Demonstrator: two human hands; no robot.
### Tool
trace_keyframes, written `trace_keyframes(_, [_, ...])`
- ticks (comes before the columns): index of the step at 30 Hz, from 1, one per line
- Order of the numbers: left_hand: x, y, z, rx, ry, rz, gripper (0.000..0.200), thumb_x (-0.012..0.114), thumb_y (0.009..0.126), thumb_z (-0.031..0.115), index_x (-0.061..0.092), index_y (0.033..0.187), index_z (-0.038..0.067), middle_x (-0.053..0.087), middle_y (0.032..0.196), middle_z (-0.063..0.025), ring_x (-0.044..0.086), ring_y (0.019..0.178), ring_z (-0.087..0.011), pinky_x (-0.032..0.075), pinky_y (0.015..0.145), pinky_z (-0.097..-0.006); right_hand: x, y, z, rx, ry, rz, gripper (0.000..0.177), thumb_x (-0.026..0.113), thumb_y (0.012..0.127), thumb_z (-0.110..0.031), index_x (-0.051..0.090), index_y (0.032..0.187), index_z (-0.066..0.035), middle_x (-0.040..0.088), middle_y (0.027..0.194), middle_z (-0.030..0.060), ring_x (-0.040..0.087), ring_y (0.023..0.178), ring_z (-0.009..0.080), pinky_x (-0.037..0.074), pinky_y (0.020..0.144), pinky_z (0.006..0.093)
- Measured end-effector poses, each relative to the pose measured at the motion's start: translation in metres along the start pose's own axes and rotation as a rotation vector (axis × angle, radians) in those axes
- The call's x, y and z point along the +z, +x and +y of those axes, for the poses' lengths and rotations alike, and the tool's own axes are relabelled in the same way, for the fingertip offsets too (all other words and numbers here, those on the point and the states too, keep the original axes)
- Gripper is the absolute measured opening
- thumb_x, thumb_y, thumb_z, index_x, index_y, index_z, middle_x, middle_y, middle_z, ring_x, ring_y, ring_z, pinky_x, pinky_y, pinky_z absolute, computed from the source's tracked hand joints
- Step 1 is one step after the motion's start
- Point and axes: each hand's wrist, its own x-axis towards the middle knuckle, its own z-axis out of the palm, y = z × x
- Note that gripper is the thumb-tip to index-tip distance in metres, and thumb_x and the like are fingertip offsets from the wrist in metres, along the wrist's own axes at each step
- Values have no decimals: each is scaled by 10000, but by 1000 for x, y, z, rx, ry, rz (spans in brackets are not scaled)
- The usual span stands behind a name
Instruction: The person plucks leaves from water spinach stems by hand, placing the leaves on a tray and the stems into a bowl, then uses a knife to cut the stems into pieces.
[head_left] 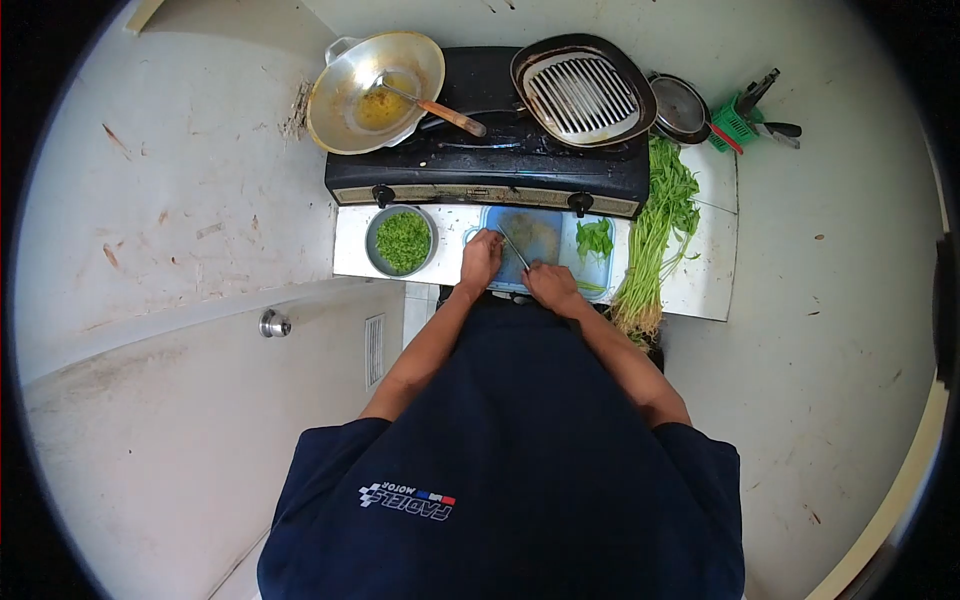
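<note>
My right hand [552,286] is closed round the handle of a knife [514,246], whose blade slants up and left over a blue cutting board [551,222]. Beside the blade tip, at the board's left edge, my left hand [482,258] has its fingers curled together; whatever they may hold is too small to make out. A few green leaves [594,238] lie on the right part of the board, with a thin green stalk near its lower right edge. To the left of my left hand stands a grey bowl [371,257] filled with finely chopped greens [403,240].
Behind the board is a black gas stove [470,170] bearing a wok [335,95] with a wooden-handled spatula [452,117] and a grill pan [640,95]. A bunch of leafy stalks [655,240] lies right. A green basket [735,125] holds utensils.
</note>
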Motion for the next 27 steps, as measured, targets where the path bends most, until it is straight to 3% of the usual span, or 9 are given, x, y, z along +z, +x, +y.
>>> trace_keyframes(3, [1,2,-3,56,11,30,81,643,851,-46,675,908,2,622,851,-185,638,760,-397,514,691,-455,10,13,2,-43,33,88,413,509,1035,-345,643,908,25,710,714,213,727,671,381,585,620,484])
trace_keyframes(9, [3,0,-3,2,2,23,100,659,843,-55,684,923,1,627,847,-174,651,749,-370,526,681,-433,5,0,7,-34,24,29,407,482,1038,-325,675,872,-7,718,806,184,735,745,359,586,664,471])
trace_keyframes(18, [-2,3,3,28,27,25,94,668,849,-42,697,929,-4,628,843,-173,655,730,-354,528,672,-422,11,6,10,18,-3,39,394,494,1033,-339,655,898,-6,721,745,178,731,682,352,583,625,473])
trace_keyframes(21, [-1,3,4,-2,53,5,89,683,845,-22,703,930,-4,626,834,-168,647,735,-340,519,689,-420,13,2,13,-58,62,94,420,504,1033,-347,619,930,43,705,717,220,719,670,392,580,639,494])
trace_keyframes(27, [0,3,0,-17,35,-5,66,685,867,9,707,927,-7,613,808,-165,642,719,-321,510,672,-417,4,2,4,-9,-1,47,353,530,1014,-299,669,893,2,723,777,180,736,700,347,591,630,465])
